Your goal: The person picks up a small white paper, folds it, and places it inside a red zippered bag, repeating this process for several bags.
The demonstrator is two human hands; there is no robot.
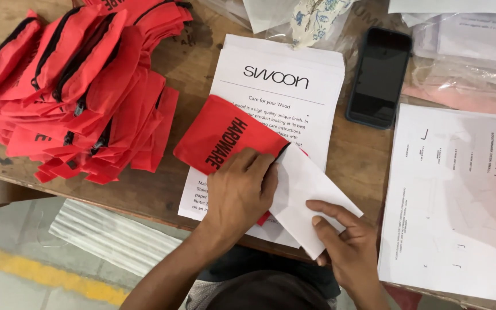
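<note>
A flat red zip pouch (219, 135) with black lettering lies on a stack of white printed sheets (285, 74) in the middle of the wooden table (193, 63). My left hand (241, 189) presses on the pouch's open end and grips it. My right hand (343, 244) holds a folded white paper (308, 189) whose upper edge is tucked into the pouch's mouth. The two hands sit close together near the table's front edge.
A big heap of the same red pouches (81, 80) fills the left of the table. A dark phone (379, 77) lies face up at the right of centre. Another stack of printed sheets (452, 195) sits far right, with clear plastic bags (460, 51) behind.
</note>
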